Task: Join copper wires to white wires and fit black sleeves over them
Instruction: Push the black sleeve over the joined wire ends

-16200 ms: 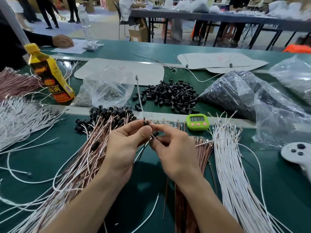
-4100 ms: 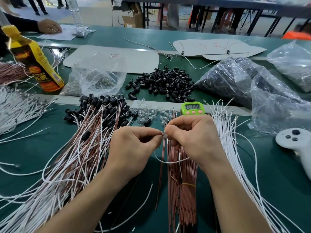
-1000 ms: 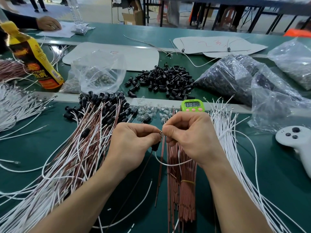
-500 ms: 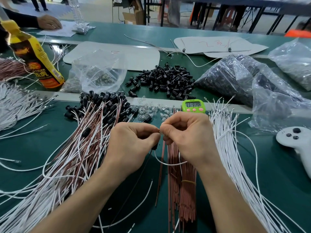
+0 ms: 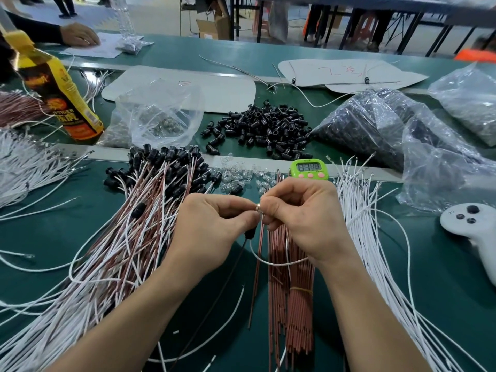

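**Two hands, one tiny joint (image 5: 258, 208)**

Closest to the person, a tied bunch of copper wires (image 5: 292, 291) lies on the green table (image 5: 442, 304), with its long way pointing away from the person. Beside it, a thin brown wire (image 5: 214, 299) slants up from low left to the hands.

A black sleeve (image 5: 249, 234) sits on that wire, just under the left fingertips. Its long side follows the wire, so its top end points up and a bit right, at the joint. The left hand (image 5: 212, 229) is the nearer one. I think the sleeve has to slide up that way to cover the joint.

The left thumb and first finger pinch the brown wire right by the joint. The right hand (image 5: 303, 218) pinches the joint from the other side, with its other fingers curled in. A white wire (image 5: 279, 262) hangs from the joint in a loop and goes back under the right hand.

Farther off are a green timer (image 5: 309, 169), then a heap of loose sleeves (image 5: 263, 130).
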`<state>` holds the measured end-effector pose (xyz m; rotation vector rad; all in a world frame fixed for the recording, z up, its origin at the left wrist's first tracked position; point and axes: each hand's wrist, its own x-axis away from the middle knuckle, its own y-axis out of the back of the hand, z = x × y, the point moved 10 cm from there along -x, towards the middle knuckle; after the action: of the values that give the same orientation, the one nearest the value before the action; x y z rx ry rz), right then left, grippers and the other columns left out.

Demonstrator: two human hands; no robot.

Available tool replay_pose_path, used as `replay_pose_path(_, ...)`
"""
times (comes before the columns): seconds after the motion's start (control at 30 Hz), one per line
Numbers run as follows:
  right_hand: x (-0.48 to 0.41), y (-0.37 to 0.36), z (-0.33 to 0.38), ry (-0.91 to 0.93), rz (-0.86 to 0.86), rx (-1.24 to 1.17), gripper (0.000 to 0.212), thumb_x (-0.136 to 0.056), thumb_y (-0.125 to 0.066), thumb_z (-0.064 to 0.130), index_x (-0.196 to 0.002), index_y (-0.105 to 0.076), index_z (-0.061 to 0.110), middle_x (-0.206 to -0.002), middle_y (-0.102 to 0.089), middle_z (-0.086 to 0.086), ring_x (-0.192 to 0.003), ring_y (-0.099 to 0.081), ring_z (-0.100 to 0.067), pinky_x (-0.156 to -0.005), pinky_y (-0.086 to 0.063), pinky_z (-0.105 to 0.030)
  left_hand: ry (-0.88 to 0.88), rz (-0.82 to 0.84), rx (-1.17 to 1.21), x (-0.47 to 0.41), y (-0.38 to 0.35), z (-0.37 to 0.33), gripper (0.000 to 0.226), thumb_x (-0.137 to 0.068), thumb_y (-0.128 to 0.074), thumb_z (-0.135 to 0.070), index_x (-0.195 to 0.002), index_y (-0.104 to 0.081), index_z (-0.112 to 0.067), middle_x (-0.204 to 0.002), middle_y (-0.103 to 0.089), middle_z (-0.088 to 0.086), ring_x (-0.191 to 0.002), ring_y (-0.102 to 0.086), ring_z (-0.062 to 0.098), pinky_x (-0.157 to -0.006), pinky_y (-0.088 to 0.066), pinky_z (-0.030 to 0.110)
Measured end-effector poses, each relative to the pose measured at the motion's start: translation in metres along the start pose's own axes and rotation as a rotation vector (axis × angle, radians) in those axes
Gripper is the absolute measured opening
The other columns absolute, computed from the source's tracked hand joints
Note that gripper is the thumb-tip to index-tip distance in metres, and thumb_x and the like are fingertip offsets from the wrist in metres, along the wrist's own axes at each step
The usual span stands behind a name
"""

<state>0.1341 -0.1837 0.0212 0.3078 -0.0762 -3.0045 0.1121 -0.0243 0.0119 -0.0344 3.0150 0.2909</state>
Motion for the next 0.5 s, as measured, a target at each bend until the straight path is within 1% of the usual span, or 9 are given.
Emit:
replay_pose_path(0.1,-0.001,0.003,-0.001,-0.009,-0.004,-0.014,0.018,-0.084,-0.079,-0.005,-0.074,-0.076,0.010,-0.058,-0.070,-0.009,-0.050,-0.067,-0.021,-0.050,-0.054,-0.025,0.073,0.016,0.066,-0.003,-0.003,0.009,0.021,-0.080,-0.083,-0.003,-0.081,-0.083,-0.023,-0.071,-0.078,0.003,-0.065,-0.075,0.017,-0.065,-0.058,0.022)
replay_pose_path(0.2,-0.001,0.005,-0.001,-0.006,-0.022,-0.003,0.016,-0.083,-0.079,-0.003,-0.074,-0.076,0.010,-0.058,-0.070,-0.009,-0.051,-0.068,-0.023,-0.051,-0.055,-0.027,0.111,0.027,0.111,-0.003,-0.005,0.015,0.020,-0.081,-0.082,-0.003,-0.080,-0.083,-0.023,-0.072,-0.078,0.005,-0.065,-0.074,0.018,-0.065,-0.057,0.022)
replay_pose_path(0.33,-0.002,0.005,-0.002,-0.019,-0.028,0.006,0.017,-0.084,-0.080,-0.003,-0.074,-0.076,0.010,-0.058,-0.070,-0.010,-0.050,-0.068,-0.023,-0.051,-0.055,-0.027,0.110,0.027,0.109,-0.003,-0.005,0.016,0.019,-0.081,-0.082,-0.003,-0.082,-0.083,-0.022,-0.073,-0.078,0.005,-0.066,-0.075,0.018,-0.065,-0.057,0.021)
replay_pose_path(0.5,-0.001,0.006,-0.003,-0.031,-0.033,0.008,0.018,-0.084,-0.080,-0.003,-0.073,-0.076,0.010,-0.058,-0.070,-0.010,-0.050,-0.068,-0.023,-0.051,-0.055,-0.027,0.079,0.022,0.104,-0.003,-0.004,0.013,0.023,-0.080,-0.083,-0.002,-0.081,-0.083,-0.025,-0.074,-0.078,0.005,-0.070,-0.077,0.023,-0.067,-0.059,0.023)
